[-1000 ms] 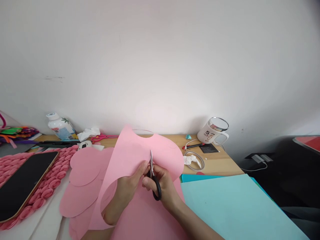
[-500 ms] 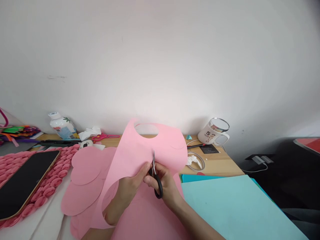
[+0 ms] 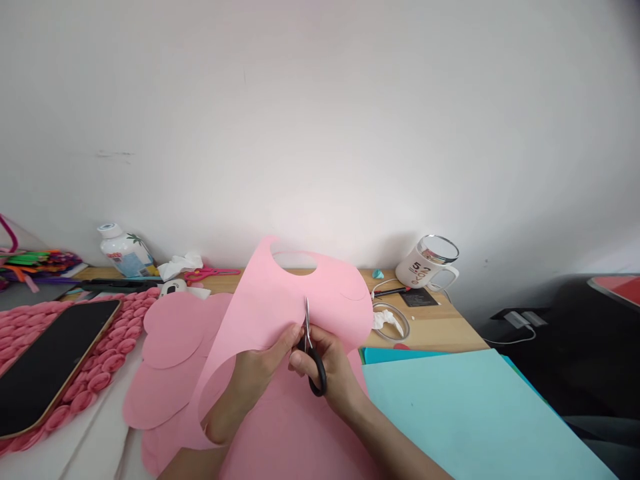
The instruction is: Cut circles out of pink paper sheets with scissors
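Black-handled scissors poised in a curved pink sheet

In the head view, the right grip is closed around a pair of steel scissors with black loop handles, thumb and fingers at the handles. The left grip is pinched on a large, thin pink paper sheet, its thumb and fingertips just left of the blades. The left forearm passes through a rounded cut-out in the sheet's near left part; another round opening shows at its far edge.

The step in hand looks like cutting a curve into the sheet. The next move seems to call for keeping the paper taut on the left while the blades follow a bend. The blades look close together; whether paper lies between them I cannot tell.

The scissors sit near the middle, above the desk. Their long axis runs near to far, tips pointing far and slightly left, handles near and right. The sheet bows up, its far edge towards the wall. To its left lie overlapping rounded pink paper pieces; to its right, flat pale blue sheets.
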`<state>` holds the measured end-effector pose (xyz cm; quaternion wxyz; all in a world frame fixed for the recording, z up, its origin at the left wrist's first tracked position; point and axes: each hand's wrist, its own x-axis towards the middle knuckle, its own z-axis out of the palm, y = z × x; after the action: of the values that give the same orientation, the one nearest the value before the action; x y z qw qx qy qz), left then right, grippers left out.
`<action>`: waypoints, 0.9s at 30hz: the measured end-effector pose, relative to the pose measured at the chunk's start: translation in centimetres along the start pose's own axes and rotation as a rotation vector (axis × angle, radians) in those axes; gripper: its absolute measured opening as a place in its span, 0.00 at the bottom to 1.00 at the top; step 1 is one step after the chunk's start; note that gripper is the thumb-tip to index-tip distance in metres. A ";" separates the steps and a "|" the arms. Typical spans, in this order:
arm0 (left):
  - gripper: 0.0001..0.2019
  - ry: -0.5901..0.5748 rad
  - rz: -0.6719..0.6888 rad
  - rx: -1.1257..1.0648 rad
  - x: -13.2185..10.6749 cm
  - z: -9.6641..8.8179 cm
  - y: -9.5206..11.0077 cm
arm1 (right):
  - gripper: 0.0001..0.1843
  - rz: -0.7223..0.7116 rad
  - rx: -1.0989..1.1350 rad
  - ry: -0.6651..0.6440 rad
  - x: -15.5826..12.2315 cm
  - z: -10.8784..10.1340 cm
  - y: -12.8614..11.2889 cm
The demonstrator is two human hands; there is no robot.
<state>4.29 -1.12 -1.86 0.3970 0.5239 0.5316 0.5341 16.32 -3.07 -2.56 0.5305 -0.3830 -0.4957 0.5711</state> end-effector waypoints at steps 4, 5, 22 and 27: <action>0.10 -0.073 -0.011 -0.001 0.1 -0.2 -0.2 | 0.15 -0.005 0.003 -0.004 0.0 0.0 0.0; 0.10 -0.069 -0.008 -0.015 0.2 -0.2 -0.3 | 0.15 -0.006 0.013 -0.007 0.0 -0.1 0.1; 0.13 -0.126 -0.126 -0.189 -0.2 0.7 0.6 | 0.19 0.014 0.038 -0.001 -0.1 0.1 0.5; 0.11 0.000 -0.073 -0.155 -0.1 0.7 0.5 | 0.19 -0.029 0.054 -0.018 0.1 0.0 0.3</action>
<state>5.09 -1.21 -1.46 0.4556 0.4720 0.5072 0.5589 16.19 -2.94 -2.84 0.5445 -0.3561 -0.4904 0.5798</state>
